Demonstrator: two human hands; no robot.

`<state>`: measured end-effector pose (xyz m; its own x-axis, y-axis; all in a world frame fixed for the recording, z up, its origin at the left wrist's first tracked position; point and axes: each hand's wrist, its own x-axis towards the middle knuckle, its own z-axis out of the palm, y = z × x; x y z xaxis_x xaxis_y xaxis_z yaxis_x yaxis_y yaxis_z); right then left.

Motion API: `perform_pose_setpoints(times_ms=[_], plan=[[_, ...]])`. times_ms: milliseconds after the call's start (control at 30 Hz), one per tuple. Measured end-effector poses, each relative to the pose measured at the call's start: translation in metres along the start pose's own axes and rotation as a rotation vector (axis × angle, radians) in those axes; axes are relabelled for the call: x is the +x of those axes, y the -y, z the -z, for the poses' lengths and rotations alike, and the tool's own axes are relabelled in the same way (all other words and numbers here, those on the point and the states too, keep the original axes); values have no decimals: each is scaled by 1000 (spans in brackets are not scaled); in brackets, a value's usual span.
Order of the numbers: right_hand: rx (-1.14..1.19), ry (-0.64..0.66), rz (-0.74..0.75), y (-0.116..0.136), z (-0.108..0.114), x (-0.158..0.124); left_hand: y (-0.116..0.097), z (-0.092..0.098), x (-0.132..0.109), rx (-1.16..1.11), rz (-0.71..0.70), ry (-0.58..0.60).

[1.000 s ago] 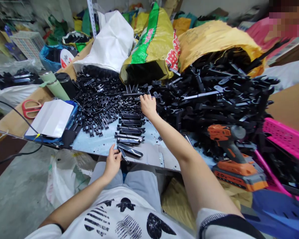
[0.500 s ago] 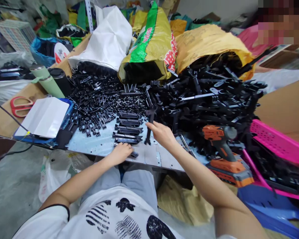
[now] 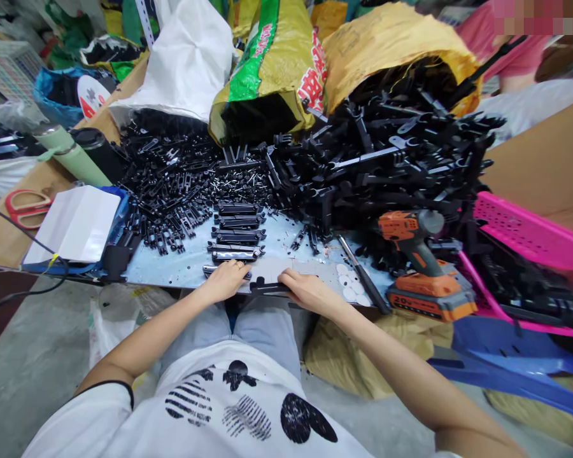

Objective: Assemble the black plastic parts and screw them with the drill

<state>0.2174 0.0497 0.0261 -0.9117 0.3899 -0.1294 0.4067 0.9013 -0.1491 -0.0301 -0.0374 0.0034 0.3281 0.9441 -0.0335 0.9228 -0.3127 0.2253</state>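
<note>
My right hand (image 3: 308,291) is closed on the end of a flat black metal piece (image 3: 266,287), which lies crosswise at the table's front edge and points left. Beside it, my left hand (image 3: 226,281) has its fingers curled over another dark metal piece (image 3: 211,270), mostly hidden under the palm. Just beyond the left hand, several black tool-shaped assemblies (image 3: 239,236) lie in a neat column. Behind them spreads a heap of small black parts (image 3: 172,184). A larger pile of black wrench-like pieces (image 3: 386,152) rises to the right.
An orange cordless drill (image 3: 413,254) stands at right, near a dark-handled rod (image 3: 363,273) and a pink basket (image 3: 530,229). White (image 3: 186,63), yellow-green (image 3: 286,63) and orange sacks (image 3: 386,44) line the back. Red scissors (image 3: 28,208), paper (image 3: 79,222) and a green bottle (image 3: 71,156) are left.
My right hand has come down toward the table's front edge, turning the black piece from upright to crosswise. My left hand stays by the column. The view has tilted lower.
</note>
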Motion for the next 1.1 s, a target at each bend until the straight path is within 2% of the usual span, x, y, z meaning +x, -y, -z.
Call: perform_pose_setpoints(times_ms=[67, 200, 400, 533, 667, 867, 1100], plan=[[5, 23, 26, 10, -1, 4, 2, 0, 1, -33, -34, 6], [-35, -27, 42, 25, -13, 15, 3, 3, 0, -74, -52, 19], [-114, -60, -70, 37, -23, 20, 1, 7, -2, -103, -25, 2], [-183, -146, -78, 47, -15, 19, 4, 6, -6, -141, 18, -66], [-216, -173, -71, 53, -3, 21, 7, 5, -9, -183, 25, -160], [-219, -154, -48, 55, 10, 20, 3, -4, -14, -228, 10, -338], [-248, -93, -36, 55, 24, 21, 0, -10, -14, -236, -1, -420]])
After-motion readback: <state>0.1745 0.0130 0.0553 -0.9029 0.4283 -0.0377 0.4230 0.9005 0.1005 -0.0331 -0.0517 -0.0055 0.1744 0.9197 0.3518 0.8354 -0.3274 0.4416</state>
